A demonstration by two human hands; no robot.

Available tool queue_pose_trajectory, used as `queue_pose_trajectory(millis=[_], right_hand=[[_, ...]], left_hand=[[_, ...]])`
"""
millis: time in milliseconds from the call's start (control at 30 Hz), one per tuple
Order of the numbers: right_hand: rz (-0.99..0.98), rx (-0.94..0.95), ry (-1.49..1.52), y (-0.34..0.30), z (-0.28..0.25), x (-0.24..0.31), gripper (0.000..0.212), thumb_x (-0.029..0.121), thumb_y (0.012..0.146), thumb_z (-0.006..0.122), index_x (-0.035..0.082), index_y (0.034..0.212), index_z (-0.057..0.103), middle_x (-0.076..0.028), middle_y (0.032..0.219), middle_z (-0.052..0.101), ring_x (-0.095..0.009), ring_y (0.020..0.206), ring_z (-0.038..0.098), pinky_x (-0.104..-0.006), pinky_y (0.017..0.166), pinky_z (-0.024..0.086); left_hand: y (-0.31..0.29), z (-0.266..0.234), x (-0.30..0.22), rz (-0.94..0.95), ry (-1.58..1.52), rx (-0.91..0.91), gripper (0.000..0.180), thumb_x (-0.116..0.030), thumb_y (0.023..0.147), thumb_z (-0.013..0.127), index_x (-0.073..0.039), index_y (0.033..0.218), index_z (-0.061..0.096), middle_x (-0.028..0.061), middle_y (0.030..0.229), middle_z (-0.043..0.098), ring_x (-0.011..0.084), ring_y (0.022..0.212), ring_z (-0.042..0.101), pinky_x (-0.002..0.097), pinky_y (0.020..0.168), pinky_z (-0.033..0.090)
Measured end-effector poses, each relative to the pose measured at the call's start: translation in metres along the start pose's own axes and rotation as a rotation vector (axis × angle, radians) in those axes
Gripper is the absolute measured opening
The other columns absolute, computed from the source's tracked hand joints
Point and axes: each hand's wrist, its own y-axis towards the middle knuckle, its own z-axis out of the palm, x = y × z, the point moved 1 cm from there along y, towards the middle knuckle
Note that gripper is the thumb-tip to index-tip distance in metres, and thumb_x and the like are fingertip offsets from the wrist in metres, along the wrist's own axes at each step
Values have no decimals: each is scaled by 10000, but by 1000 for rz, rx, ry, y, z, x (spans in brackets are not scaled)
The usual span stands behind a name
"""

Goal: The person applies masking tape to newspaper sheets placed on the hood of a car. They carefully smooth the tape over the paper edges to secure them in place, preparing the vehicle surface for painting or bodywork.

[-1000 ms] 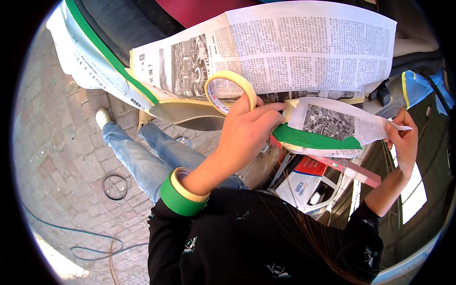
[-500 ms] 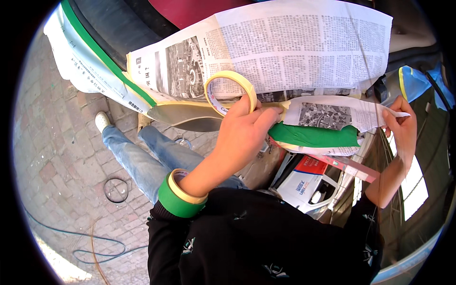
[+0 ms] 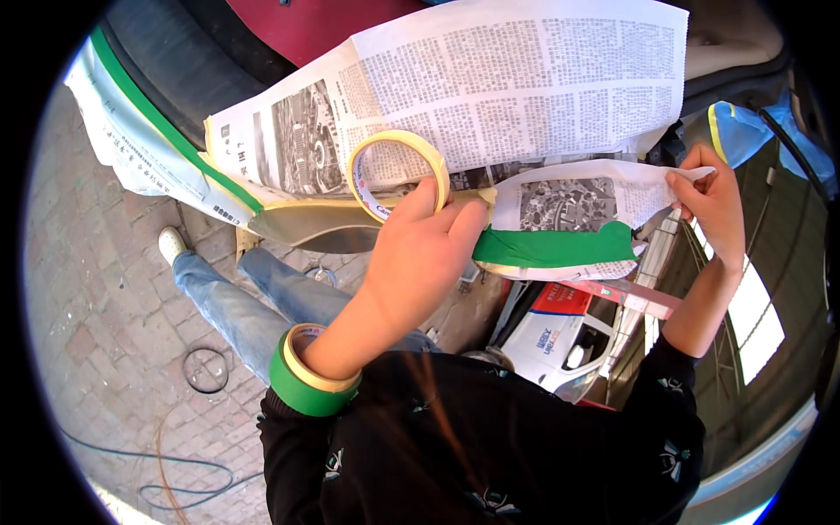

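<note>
My left hand (image 3: 429,249) is closed around the lower edge of a yellow masking tape roll (image 3: 361,194), which stands on its side. Its fingertips press at the left end of a newspaper strip (image 3: 643,194). At that strip's right end, my right hand (image 3: 713,206) pinches the paper between thumb and fingers. A band of green tape (image 3: 560,248) runs along the strip's lower side. Above lies a large newspaper sheet (image 3: 525,83), its lower edge close to both hands. Around my left wrist hang a green tape roll (image 3: 302,389) and a yellowish one (image 3: 337,381).
Newspaper edged with green tape (image 3: 166,144) curves along a dark tyre (image 3: 175,70) at upper left. Blue plastic film (image 3: 744,136) hangs at right. A person's jeans-clad legs (image 3: 245,302) and a hose (image 3: 149,453) are on the brick paving. A white toy-like vehicle shape (image 3: 560,341) shows below.
The whole view has shifted, so things sit farther left. My right hand has lifted the strip's right end slightly. My left hand keeps its hold on the masking tape roll.
</note>
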Motion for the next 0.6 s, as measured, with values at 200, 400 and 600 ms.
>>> queue_pose_trajectory(millis=[200,400,600], right_hand=[[23,12,-27,2,-2,0,167,129,931,695,77,900,539,-1,655,613,-19,541,521,-188,470,357],[10,1,-68,3,-2,1,163,144,938,683,79,885,544,10,663,606,-20,550,526,-192,479,367],[-9,8,-41,4,-3,-5,171,145,937,687,82,873,541,15,656,593,-24,539,502,-192,483,355]], left_hand=[[4,-3,-10,-40,43,0,184,-10,800,704,-16,974,645,97,820,656,320,846,564,386,724,499],[5,-14,-7,-120,-152,129,293,35,836,670,8,1104,555,153,923,671,387,966,602,426,830,503],[-4,-14,5,-234,-419,59,365,132,820,539,18,1166,513,190,1100,694,412,1110,579,458,964,473]])
